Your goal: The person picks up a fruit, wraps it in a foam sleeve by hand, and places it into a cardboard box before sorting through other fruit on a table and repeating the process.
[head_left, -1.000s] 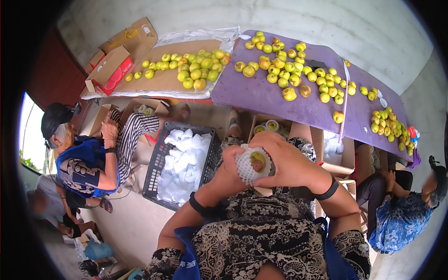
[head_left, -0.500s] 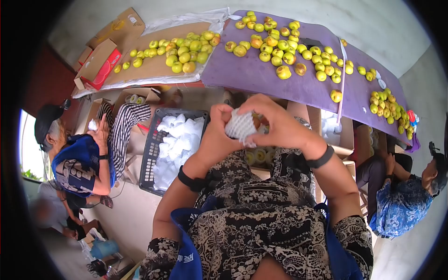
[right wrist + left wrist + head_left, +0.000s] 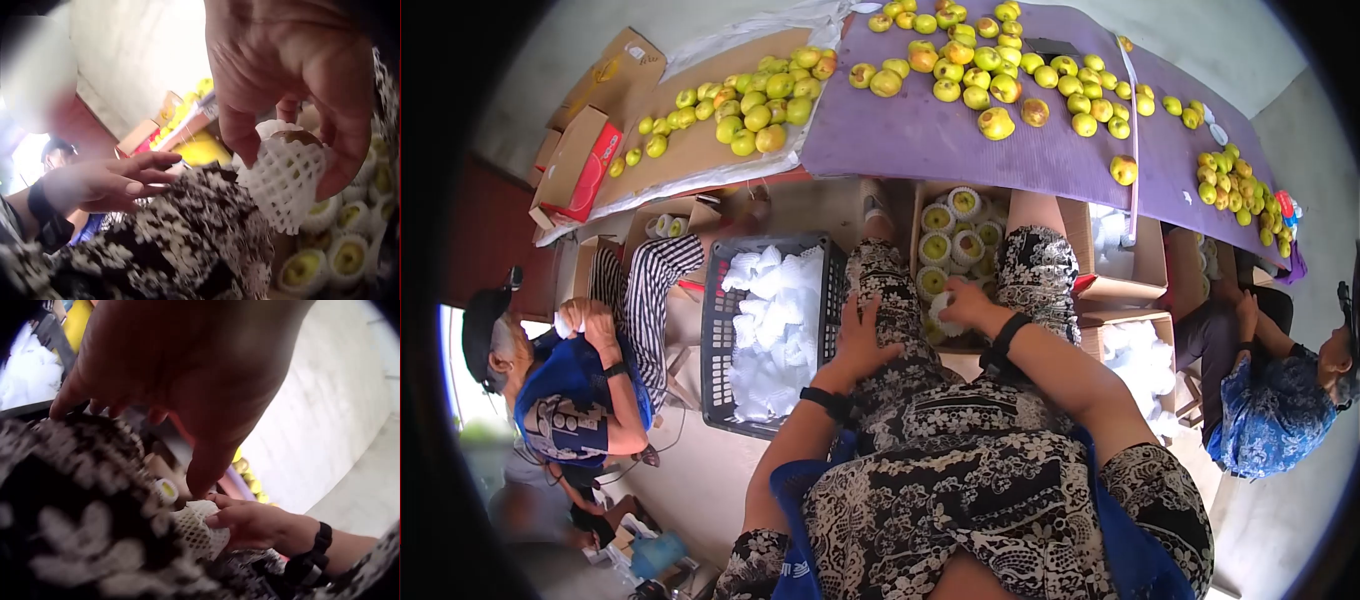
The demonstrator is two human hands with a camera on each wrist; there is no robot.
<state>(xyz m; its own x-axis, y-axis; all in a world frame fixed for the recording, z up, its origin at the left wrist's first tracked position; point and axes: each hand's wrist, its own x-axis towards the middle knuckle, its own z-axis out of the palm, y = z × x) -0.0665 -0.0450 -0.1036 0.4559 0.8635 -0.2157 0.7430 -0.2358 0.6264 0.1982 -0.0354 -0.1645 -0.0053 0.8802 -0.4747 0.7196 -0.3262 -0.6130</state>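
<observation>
My right hand (image 3: pixel 972 308) grips an apple in a white foam net (image 3: pixel 284 181) from above, with fingers and thumb curled round it. It is at the near end of a cardboard box (image 3: pixel 916 240) between my legs, where several netted apples (image 3: pixel 936 247) sit. In the right wrist view the net hangs past the fruit, and a brown patch of the apple shows at the top. My left hand (image 3: pixel 860 345) rests over my left thigh with fingers spread and nothing in it, as the left wrist view also shows.
A black crate (image 3: pixel 837 290) of white foam nets (image 3: pixel 770 330) stands at my left. Ahead, loose apples (image 3: pixel 975 75) lie on a purple-covered table (image 3: pixel 900 140) and on cardboard. Boxes with foam nets (image 3: pixel 1140 355) stand at my right. People sit on both sides.
Both hands held the netted apple before my chest; now they are apart. My right hand has carried it down to the box, and my left has let go and moved to my thigh.
</observation>
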